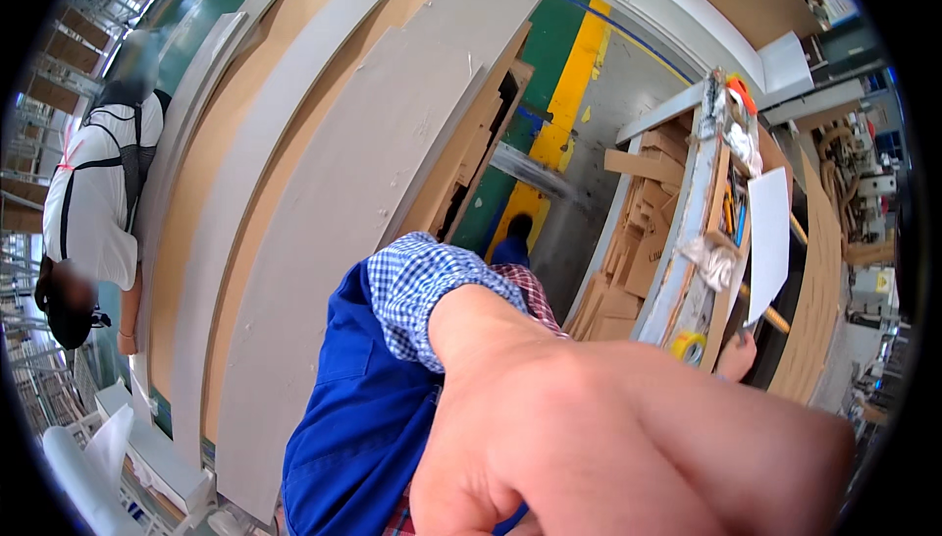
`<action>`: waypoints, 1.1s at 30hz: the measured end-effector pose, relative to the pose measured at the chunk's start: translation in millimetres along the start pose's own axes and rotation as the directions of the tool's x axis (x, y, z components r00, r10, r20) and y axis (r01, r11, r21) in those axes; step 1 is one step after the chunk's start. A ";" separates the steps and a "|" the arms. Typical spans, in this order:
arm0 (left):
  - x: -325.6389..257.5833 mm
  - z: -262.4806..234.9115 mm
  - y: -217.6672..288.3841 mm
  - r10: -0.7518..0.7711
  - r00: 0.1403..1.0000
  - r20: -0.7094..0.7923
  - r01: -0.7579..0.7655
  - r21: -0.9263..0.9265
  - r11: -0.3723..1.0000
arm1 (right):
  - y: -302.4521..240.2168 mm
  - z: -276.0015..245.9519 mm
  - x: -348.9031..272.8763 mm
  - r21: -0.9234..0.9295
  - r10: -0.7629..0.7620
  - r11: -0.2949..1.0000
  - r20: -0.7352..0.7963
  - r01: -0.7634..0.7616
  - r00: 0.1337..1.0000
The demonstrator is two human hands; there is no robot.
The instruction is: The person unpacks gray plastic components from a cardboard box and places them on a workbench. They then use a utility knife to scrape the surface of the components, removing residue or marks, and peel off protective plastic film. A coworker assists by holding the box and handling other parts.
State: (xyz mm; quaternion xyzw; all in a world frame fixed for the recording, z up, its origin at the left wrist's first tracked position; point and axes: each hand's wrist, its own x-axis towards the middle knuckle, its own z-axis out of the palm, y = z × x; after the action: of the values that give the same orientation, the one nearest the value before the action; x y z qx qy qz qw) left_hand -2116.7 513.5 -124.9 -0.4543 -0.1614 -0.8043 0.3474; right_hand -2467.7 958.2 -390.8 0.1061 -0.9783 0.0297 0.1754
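Observation:
My left hand [589,428] fills the lower middle, very close, with a blue-and-white checked cuff [422,286] at its wrist. Its back and knuckles face up; the fingers are mostly hidden, and its right side is smeared. Beyond it, at the right, my right hand [736,357] shows only in part, fingers closed around a thin dark thing too small to name. That hand is at the lower end of a white sheet [770,232], beside a workbench edge. A yellow tape roll [688,347] lies on the bench close by.
Long grey boards [363,134] and brown panels lie stacked at the left. A person in a white shirt [98,183] stands beyond them. Cardboard scraps [638,232] fill a frame under the bench [677,251], which bears a cloth [711,261] and pens [731,207]. A yellow stripe [569,84] crosses the floor.

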 end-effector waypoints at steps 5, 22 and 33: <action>37.0 -110.0 3.4 0.074 0.996 -0.052 -0.067 0.124 0.990 | -211.8 97.0 154.9 0.415 -0.282 0.875 0.022 0.248 0.959; -114.0 -429.7 44.7 0.786 0.062 -0.616 0.997 0.010 -0.070 | -927.2 354.8 462.1 0.648 -0.767 0.468 -0.041 0.601 0.641; -157.3 -393.4 64.0 0.971 0.143 -0.190 0.922 -0.332 -0.201 | -1016.1 450.0 542.1 0.407 -0.772 0.635 0.323 0.656 0.547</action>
State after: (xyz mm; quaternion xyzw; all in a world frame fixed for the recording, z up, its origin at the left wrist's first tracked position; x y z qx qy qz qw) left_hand -2260.6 306.8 -471.5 -0.8275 0.4593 0.1728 -0.2730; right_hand -2894.4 -183.0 -601.7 0.5215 -0.8478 0.0456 -0.0846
